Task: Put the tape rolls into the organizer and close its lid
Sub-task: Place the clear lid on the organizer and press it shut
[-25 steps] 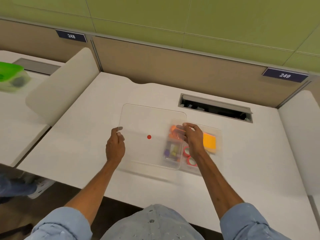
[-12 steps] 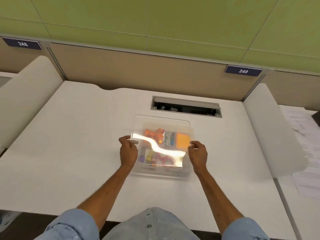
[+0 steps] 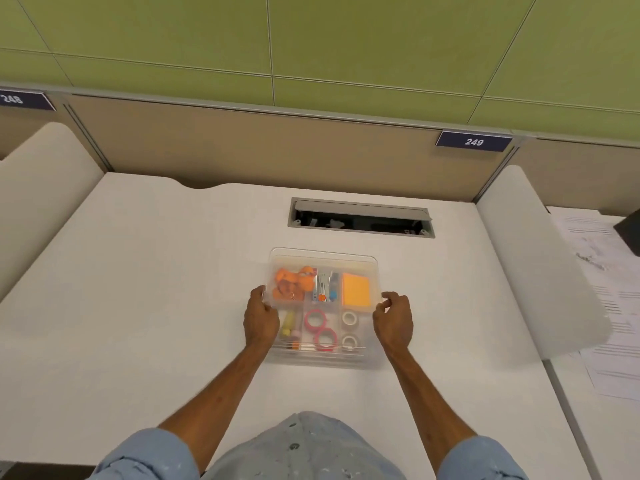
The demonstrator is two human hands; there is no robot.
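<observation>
**Lid going on; tape rolls already in the organizer**

Head view. The clear plastic compartment organizer (image 3: 320,355) sits on the white worktop (image 3: 138,289), centred in front of the person. Tape rolls are inside: two pink tape rolls (image 3: 320,329) in the near middle compartment, two pale whitish tape rolls (image 3: 349,329) in the near right compartment. No roll lies loose on the worktop. Judgement: loading step done.

The clear flat plastic lid (image 3: 323,261) lies over the organizer, held at both side edges. Left hand (image 3: 259,318) is curled on the left edge, fingers pinching the rim; right hand (image 3: 393,318) pinches the right edge likewise. Cannot tell whether the lid is fully seated; the near edge looks not yet pressed down. Remaining: seat and press the lid shut.

Surroundings: a grey cable slot (image 3: 360,220) is behind the organizer; beige partition, green wall panels, number plate "249" (image 3: 473,142); printed papers (image 3: 606,306) on the neighbouring desk at right.
</observation>
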